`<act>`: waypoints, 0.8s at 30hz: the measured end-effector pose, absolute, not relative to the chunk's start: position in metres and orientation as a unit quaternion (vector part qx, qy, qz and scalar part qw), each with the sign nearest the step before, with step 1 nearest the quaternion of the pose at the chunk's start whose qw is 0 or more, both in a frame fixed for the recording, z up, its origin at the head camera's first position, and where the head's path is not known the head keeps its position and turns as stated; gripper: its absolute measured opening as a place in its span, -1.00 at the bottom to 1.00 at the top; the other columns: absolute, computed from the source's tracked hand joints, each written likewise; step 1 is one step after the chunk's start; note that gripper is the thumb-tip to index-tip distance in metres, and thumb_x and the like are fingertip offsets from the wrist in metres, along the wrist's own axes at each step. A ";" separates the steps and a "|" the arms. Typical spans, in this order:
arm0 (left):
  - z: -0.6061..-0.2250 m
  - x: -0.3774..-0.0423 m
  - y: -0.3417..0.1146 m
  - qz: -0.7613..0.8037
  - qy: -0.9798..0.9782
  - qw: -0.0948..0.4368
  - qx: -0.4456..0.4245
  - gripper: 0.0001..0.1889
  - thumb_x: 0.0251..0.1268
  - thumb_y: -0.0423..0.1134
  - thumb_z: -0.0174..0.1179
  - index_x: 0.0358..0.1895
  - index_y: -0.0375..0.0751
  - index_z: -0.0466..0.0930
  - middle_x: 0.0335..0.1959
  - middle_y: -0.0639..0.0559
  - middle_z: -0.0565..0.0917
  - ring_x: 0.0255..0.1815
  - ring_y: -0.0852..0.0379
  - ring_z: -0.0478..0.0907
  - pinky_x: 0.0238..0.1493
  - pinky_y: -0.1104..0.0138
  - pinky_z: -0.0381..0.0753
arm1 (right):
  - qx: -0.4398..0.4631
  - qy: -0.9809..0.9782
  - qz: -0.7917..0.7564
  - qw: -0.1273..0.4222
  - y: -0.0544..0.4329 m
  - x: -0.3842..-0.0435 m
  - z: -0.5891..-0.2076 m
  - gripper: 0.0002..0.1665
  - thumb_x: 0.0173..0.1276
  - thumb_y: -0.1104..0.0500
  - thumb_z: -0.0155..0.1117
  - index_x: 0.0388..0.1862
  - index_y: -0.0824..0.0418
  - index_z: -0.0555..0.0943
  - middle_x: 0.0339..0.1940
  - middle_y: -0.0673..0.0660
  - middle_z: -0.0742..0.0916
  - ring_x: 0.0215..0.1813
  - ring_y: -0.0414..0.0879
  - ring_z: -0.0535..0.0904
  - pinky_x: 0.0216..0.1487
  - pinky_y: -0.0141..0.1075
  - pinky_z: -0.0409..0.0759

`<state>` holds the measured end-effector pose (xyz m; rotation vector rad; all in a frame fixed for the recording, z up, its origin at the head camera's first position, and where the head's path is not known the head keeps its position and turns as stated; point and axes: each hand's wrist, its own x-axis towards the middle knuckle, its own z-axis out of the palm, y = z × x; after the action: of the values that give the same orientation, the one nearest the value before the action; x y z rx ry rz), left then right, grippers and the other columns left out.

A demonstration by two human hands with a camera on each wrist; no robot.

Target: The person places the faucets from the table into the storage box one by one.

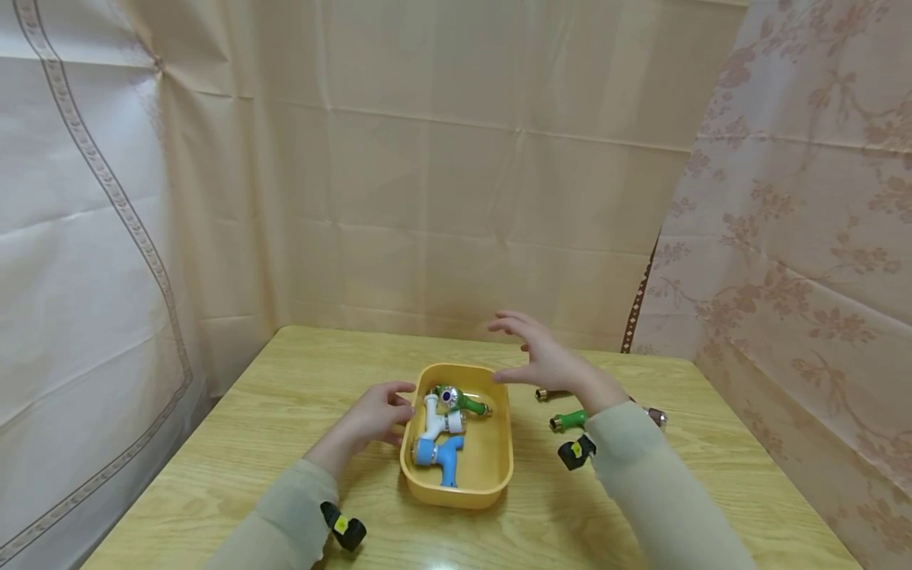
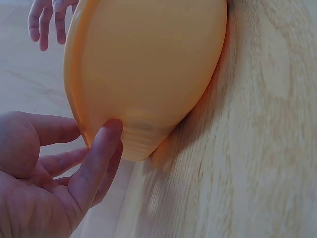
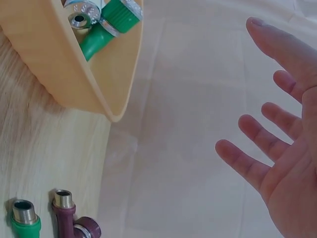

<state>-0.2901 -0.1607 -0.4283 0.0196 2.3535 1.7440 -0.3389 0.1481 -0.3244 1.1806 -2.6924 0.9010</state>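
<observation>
A yellow plastic bin (image 1: 504, 467) stands on the table, holding a white tap-like fitting (image 1: 432, 416), a blue one (image 1: 447, 457) and green pieces with a chrome part (image 1: 473, 405). My left hand (image 1: 374, 413) is at the bin's left side, its fingers loosely bent. In the left wrist view, a fingertip (image 2: 113, 130) overlaps the bin's outer wall near the rim. My right hand (image 1: 545, 360) hovers over the far right corner of the bin, fingers spread and holding nothing. The right wrist view shows its palm (image 3: 292, 183) facing the bin, apart from it.
Right of the bin, a green fitting (image 1: 568, 421) with a brass end lies on the wooden table (image 1: 342, 356). Behind it is a brown fitting (image 1: 552, 393), and another dark piece (image 1: 655, 416) shows past the right wrist. Curtains (image 1: 427, 198) hang around the table.
</observation>
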 end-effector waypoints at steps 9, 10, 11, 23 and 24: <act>-0.428 -0.288 -0.160 0.590 0.800 0.104 0.005 -0.44 0.41 -0.39 0.22 0.46 -0.22 0.38 -0.04 -0.19 0.56 -0.16 -0.05 0.60 -0.34 0.14 0.77 | 0.377 -0.876 0.296 0.055 0.168 -0.341 -0.322 -0.09 0.19 0.02 0.60 0.47 0.09 0.39 0.61 0.16 0.23 0.46 0.18 0.30 0.28 0.16 0.51; -0.428 -0.288 -0.160 0.590 0.800 0.104 0.005 -0.44 0.41 -0.39 0.22 0.46 -0.23 0.38 -0.04 -0.19 0.56 -0.16 -0.05 0.60 -0.33 0.14 0.77 | 0.378 -0.876 0.295 0.058 0.170 -0.341 -0.321 -0.09 0.19 0.02 0.60 0.47 0.10 0.40 0.61 0.16 0.24 0.46 0.18 0.31 0.27 0.16 0.51; -0.428 -0.288 -0.160 0.591 0.800 0.104 0.005 -0.44 0.41 -0.39 0.22 0.45 -0.22 0.38 -0.04 -0.19 0.56 -0.16 -0.05 0.60 -0.33 0.14 0.77 | 0.378 -0.875 0.296 0.060 0.172 -0.342 -0.321 -0.10 0.20 0.02 0.60 0.47 0.10 0.40 0.61 0.16 0.25 0.45 0.18 0.31 0.27 0.16 0.51; -0.427 -0.287 -0.160 0.593 0.799 0.104 0.003 -0.45 0.42 -0.39 0.21 0.46 -0.22 0.38 -0.04 -0.19 0.55 -0.18 -0.05 0.60 -0.35 0.14 0.77 | 0.361 -0.876 0.308 0.087 0.197 -0.344 -0.319 -0.11 0.20 0.03 0.61 0.45 0.14 0.41 0.59 0.21 0.26 0.44 0.23 0.32 0.23 0.20 0.54; -0.427 -0.287 -0.160 0.593 0.798 0.104 0.003 -0.45 0.43 -0.39 0.21 0.46 -0.22 0.38 -0.04 -0.20 0.55 -0.18 -0.05 0.60 -0.35 0.14 0.77 | 0.357 -0.877 0.309 0.089 0.199 -0.344 -0.319 -0.10 0.20 0.02 0.61 0.45 0.14 0.41 0.60 0.21 0.26 0.44 0.23 0.31 0.23 0.20 0.54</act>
<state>-0.2870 -0.1598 -0.4266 0.0098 2.3553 1.7498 -0.3437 0.1990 -0.3188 1.0606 -2.6089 0.9201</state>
